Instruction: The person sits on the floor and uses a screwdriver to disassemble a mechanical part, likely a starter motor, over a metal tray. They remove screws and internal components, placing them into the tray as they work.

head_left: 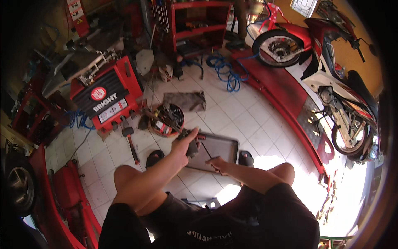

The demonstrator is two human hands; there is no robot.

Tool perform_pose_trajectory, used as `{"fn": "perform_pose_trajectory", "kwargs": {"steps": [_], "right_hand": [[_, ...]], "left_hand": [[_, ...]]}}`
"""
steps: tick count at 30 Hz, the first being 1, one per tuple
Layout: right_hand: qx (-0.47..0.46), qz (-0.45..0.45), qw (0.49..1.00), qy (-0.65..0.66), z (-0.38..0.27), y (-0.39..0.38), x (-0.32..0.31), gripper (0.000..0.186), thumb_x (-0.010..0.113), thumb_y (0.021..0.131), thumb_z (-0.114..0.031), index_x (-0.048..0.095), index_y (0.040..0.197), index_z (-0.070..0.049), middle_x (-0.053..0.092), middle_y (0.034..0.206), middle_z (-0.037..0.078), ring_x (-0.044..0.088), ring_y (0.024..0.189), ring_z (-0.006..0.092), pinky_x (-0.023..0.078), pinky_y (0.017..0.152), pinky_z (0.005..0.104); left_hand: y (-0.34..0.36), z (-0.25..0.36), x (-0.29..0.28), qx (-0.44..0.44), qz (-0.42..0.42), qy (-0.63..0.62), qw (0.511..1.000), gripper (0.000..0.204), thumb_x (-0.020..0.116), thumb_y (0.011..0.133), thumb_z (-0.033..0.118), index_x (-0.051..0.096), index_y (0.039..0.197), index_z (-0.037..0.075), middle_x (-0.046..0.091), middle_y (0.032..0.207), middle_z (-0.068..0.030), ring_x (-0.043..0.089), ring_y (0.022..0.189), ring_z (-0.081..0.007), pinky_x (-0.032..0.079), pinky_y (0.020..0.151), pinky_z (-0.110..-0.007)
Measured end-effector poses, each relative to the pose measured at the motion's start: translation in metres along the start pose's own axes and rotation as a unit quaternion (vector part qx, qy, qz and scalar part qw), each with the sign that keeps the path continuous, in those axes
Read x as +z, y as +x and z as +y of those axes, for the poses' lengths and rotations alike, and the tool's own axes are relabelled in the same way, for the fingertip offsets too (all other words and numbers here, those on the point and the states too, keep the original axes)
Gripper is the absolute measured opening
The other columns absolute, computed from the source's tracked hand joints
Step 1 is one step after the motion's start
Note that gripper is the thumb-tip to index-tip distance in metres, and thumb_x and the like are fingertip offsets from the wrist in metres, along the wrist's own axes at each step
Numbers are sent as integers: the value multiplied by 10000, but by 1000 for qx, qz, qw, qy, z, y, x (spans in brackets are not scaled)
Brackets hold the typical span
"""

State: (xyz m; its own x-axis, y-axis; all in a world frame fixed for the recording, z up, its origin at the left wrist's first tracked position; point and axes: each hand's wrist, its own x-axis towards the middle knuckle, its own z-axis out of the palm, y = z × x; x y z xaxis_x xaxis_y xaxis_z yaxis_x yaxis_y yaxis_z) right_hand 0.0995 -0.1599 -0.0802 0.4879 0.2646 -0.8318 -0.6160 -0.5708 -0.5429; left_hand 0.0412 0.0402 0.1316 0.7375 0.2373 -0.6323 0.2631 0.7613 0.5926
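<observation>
L hand: fingers closed round a dark part, gripped over L end of the tray. R hand: fingers closed on a thin rod, which slants up twd the part; tip contact cannot be told. Tray is grey, shallow, rimmed, on tiled floor betw. the person's feet; sandal just beside its R edge.

Just beyond tray, to L: round tub w/ mixed parts, contents too jumbled to ID. Grey rag flat on floor behind tub. Mallet on floor, L of tub, head away from person. Red machine further L.

Outer area: blue hose coiled nr red ramp, R side. Motorbike upright at far R; red shelf at back.
</observation>
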Motion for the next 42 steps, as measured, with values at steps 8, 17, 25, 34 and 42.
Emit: {"fn": "perform_pose_trajectory", "kwargs": {"steps": [8,17,25,34,42], "right_hand": [[-10,-59,997,45,-19,1,-6,213,773,863,-263,704,898,-64,474,679,-13,309,512,93,236,432,282],[-30,0,987,155,-46,4,-44,216,629,982,-253,598,949,-41,502,705,24,338,516,93,293,455,287],[-237,-140,935,222,-150,-176,-53,311,429,1079,-268,557,1172,1,604,814,92,500,574,161,446,554,301],[-274,-273,922,29,-138,-238,-34,322,430,1069,-216,534,1233,41,664,850,116,680,701,183,556,619,301],[-278,-225,933,-30,-131,-234,-24,335,457,1047,-199,564,1256,39,647,751,82,581,513,125,474,475,272]], "left_hand": [[4,11,-1,17,22,5,1000,379,909,743,260,642,938,76,641,795,-44,628,652,-185,532,585,-324],[24,13,-3,4,-13,8,1000,353,872,781,300,638,949,97,631,798,-21,622,689,-174,527,623,-319],[13,27,-8,-4,-85,-93,992,527,830,762,506,625,1012,90,646,852,-51,634,787,-213,543,753,-345],[-23,43,3,15,-167,-199,966,809,546,867,744,573,1246,29,650,1105,-132,622,976,-263,511,899,-384],[3,15,-9,59,-205,-155,965,583,421,1035,509,513,1348,25,603,1264,-156,560,1212,-300,428,1080,-431]]}}
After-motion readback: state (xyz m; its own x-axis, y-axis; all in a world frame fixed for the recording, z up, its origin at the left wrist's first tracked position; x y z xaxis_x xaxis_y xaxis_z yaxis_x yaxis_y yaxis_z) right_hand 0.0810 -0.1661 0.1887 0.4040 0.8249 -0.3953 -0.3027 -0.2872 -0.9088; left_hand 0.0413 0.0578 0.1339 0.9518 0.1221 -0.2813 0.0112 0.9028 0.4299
